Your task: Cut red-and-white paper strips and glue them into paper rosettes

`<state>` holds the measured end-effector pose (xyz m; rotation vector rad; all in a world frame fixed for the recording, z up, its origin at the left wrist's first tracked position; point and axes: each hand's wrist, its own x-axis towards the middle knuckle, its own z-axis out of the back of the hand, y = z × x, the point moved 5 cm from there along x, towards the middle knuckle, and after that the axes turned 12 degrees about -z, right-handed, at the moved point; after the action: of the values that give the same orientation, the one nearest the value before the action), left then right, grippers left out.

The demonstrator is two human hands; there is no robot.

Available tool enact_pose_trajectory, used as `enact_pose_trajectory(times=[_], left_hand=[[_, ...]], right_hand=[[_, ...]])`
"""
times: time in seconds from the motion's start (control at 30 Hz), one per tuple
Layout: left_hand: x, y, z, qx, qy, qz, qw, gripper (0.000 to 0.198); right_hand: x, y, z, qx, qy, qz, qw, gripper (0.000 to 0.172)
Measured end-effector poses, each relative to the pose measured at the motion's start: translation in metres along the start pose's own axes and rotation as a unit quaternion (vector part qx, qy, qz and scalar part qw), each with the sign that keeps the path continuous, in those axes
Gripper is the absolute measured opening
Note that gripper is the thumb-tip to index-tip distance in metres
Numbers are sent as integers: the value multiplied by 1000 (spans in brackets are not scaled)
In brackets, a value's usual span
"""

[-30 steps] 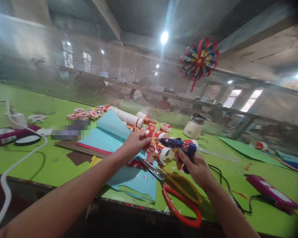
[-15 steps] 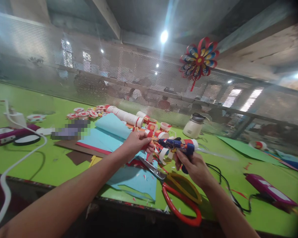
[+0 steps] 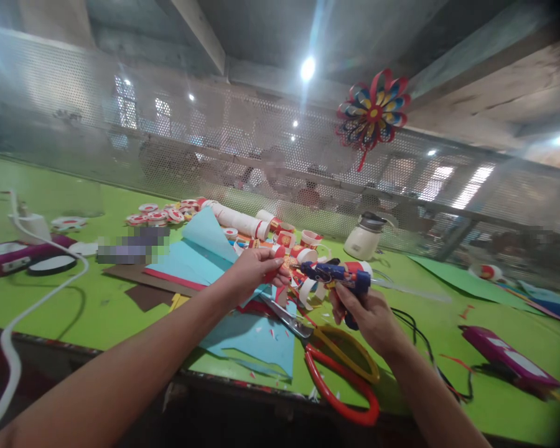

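Observation:
A blue hot glue gun (image 3: 338, 275) is gripped in my right hand (image 3: 366, 314), its nozzle pointing left with a clear glue stick trailing from its rear. My left hand (image 3: 256, 270) pinches a small red paper piece (image 3: 280, 253) just left of the nozzle; whether the nozzle touches it I cannot tell. Behind both hands lie cut red-and-white paper cups (image 3: 304, 254). Below them rest large scissors (image 3: 340, 367) with one red and one yellow handle, the blades lying over light blue sheets (image 3: 252, 342).
Stacked white cups (image 3: 236, 218) and red-and-white discs (image 3: 156, 214) sit at the back. A cream jug (image 3: 364, 238) stands behind the glue gun. Purple power strips (image 3: 511, 358) lie at both sides, with a white cable (image 3: 16, 323) on the left. A perforated screen (image 3: 270, 137) borders the green table (image 3: 98, 305).
My right hand and the glue gun have shifted slightly right, away from the pinched paper piece. My left hand has moved very slightly left. The scissors stay where they were.

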<state>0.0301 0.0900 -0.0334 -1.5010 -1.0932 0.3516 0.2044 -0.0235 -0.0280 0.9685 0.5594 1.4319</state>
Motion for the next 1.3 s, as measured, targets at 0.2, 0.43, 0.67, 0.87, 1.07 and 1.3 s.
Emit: enact_pose_trajectory(times=[0.2,0.43,0.67,0.87,1.07,1.3], left_hand=[[0,1,-1,-9,7,7,1000,12],[-2,2,-2,-12,18,8,1000,11],[-3,0,-2,-18,9,24,1000,10],[-3,-1,0,-26,-3,33,999,8],[-1,1,0,-31,11,20,999,10],[-4,1,-1,-1,10,25,1000,10]], right_hand=[[2,0,-2,10,2,-9,1000,42],[6,-4,1,33,-22,-29,999,43],[2,0,2,41,-7,-26,999,41],[0,2,0,32,8,-16,999,42],[1,2,2,47,-14,-31,998,43],[2,-2,2,42,-31,-44,998,44]])
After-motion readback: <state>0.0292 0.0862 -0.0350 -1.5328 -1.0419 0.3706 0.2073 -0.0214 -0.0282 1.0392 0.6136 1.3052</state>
